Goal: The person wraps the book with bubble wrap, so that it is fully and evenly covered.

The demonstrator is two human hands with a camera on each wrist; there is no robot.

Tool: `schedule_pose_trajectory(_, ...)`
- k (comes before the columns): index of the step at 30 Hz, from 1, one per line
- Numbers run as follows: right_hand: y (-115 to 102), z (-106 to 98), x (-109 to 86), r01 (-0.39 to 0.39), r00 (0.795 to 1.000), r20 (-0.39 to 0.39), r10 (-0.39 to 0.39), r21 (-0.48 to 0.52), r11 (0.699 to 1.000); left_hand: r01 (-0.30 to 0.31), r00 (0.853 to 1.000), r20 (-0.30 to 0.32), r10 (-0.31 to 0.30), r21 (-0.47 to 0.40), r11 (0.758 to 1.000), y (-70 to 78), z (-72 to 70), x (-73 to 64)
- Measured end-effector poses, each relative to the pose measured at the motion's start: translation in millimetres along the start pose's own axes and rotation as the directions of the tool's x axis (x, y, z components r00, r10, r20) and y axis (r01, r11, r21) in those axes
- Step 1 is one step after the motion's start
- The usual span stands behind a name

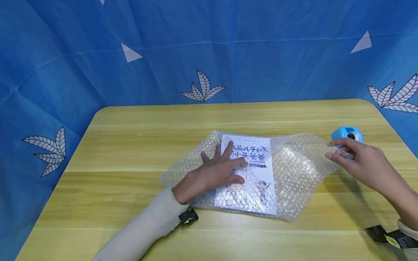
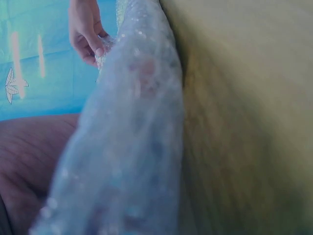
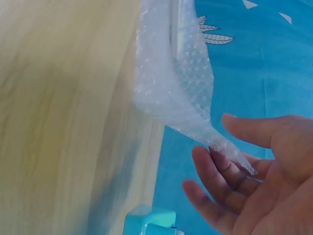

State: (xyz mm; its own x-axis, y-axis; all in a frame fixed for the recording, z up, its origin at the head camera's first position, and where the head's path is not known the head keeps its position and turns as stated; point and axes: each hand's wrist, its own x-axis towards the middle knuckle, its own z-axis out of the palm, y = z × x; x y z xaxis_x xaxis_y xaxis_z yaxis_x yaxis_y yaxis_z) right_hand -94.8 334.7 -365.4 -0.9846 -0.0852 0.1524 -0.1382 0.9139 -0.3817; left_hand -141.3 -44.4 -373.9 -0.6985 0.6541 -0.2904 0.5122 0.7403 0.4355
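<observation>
A white book point(image 1: 261, 166) with blue Chinese lettering and small cartoon figures lies on the table; bubble texture and glare show over its cover. Clear bubble wrap point(image 1: 295, 174) spreads out past both its sides. My left hand point(image 1: 220, 170) rests on the wrapped book with its fingers spread. At the right, my right hand point(image 1: 369, 163) holds the narrow end of the wrap, raised above the table. The right wrist view shows that end point(image 3: 230, 149) lying across the bent fingers, the thumb apart from it.
A blue tape dispenser point(image 1: 347, 135) stands just behind my right hand, near the right side of the wooden table point(image 1: 130, 145). Blue cloth point(image 1: 163, 32) with white leaf prints hangs behind the table and at its sides.
</observation>
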Motion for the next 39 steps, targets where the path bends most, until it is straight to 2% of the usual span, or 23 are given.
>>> schedule_pose_trajectory(7,3,0,-0.9,-0.106,0.991,0.087,0.100,0.059,0.993,0.003,1.000,0.003,-0.003,0.000,1.000,-0.1,-0.1,0.6)
schedule_pose_trajectory(13,8,-1,-2.6,-0.177,0.965,0.218,0.145,0.136,0.975,0.002,1.000,0.005,-0.002,-0.005,1.000,-0.5,-0.2,0.4)
schedule_pose_trajectory(18,7,-1,-4.6,-0.227,0.948,0.271,0.164,0.218,0.949,0.001,1.000,0.006,-0.001,-0.002,1.000,-0.2,-0.5,0.4)
schedule_pose_trajectory(22,7,-1,-6.5,-0.249,0.943,0.283,0.176,0.246,0.937,0.001,1.000,0.006,-0.001,0.001,1.000,-0.3,-0.3,0.4)
schedule_pose_trajectory(29,10,3,-8.4,-0.218,0.951,0.272,0.147,0.254,0.942,-0.001,1.000,0.007,0.001,0.001,1.000,-0.9,0.0,0.4)
schedule_pose_trajectory(39,10,4,-9.3,-0.212,0.951,0.277,0.135,0.268,0.940,0.003,1.000,0.013,-0.003,-0.005,1.000,-0.5,-0.5,-0.6)
